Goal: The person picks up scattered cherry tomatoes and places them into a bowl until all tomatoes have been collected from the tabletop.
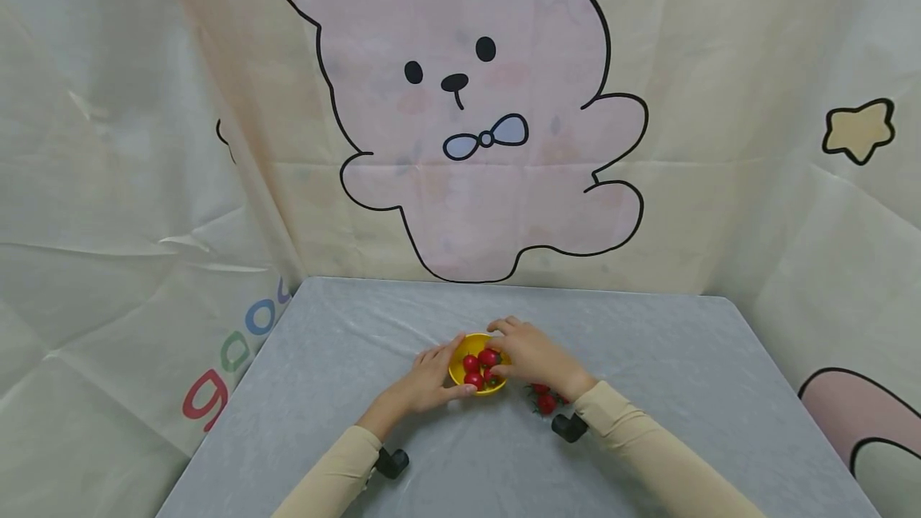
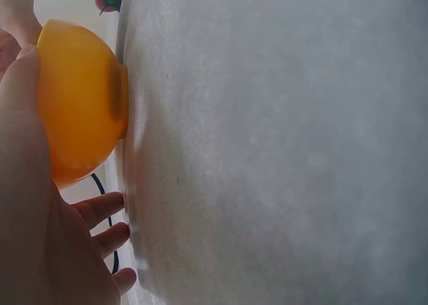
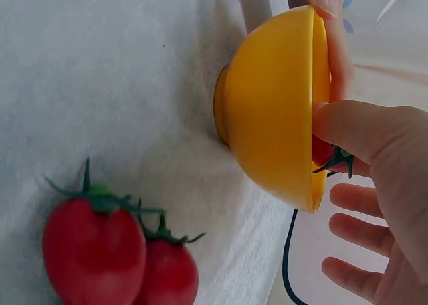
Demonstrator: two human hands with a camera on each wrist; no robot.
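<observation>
A small yellow bowl (image 1: pixel 458 376) stands upright on the cloth with several red cherry tomatoes (image 1: pixel 473 380) inside. My left hand (image 1: pixel 429 382) holds the bowl from the left, thumb by the near rim and forefinger at the far side; its other fingers spread out beneath the bowl's side in the left wrist view. Over the right rim reaches my right hand (image 1: pixel 536 354). Its thumb and forefinger pinch a cherry tomato (image 3: pixel 322 151) with a green stem, just inside the bowl, while the remaining fingers stay extended and apart.
More cherry tomatoes (image 1: pixel 546 404) with green stems lie on the cloth right of the bowl, partly under my right wrist. A grey cloth (image 1: pixel 647 366) covers the table. Behind it hangs a curtain (image 1: pixel 683 182) printed with a pink cartoon bear.
</observation>
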